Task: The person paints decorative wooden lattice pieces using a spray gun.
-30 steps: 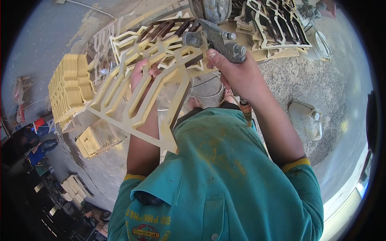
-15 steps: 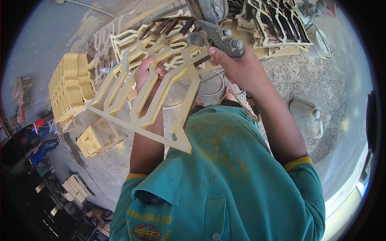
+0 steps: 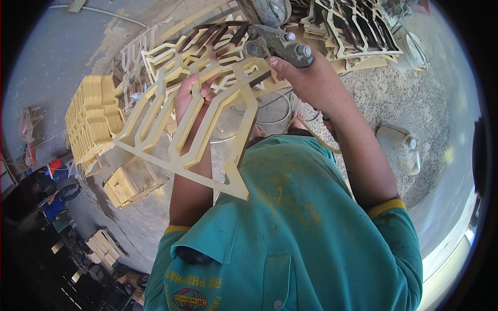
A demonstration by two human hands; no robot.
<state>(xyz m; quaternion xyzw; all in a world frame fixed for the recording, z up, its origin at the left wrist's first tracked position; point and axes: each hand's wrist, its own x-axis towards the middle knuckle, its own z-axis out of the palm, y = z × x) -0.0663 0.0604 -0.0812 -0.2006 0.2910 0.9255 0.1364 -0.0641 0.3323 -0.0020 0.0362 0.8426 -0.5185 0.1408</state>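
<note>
My left hand [image 3: 193, 97] is closed around a bar of a cream lattice panel [image 3: 189, 140], which slants across in front of my chest. Its far end is dark brown. In my right hand [image 3: 314, 83] is a grey, paint-crusted spray gun [image 3: 282, 46], with a metal cup [image 3: 267, 11] above it. The gun's nozzle end is close to the panel's far part. Fingers of the right hand are partly hidden behind the gun's grip.
Stacked lattice panels [image 3: 358, 31] lie at the back right, beside a white bucket [image 3: 413, 52]. A dirty plastic jug [image 3: 398, 147] stands on the floor at right. Yellow lattice pieces [image 3: 93, 116] are stacked at left. A hose [image 3: 282, 118] runs near my feet. Another person [image 3: 57, 199] is far left.
The spray gun has shifted slightly up and left and tilted a little. The left hand and panel stay nearly where they were. The background has turned slightly with my head.
</note>
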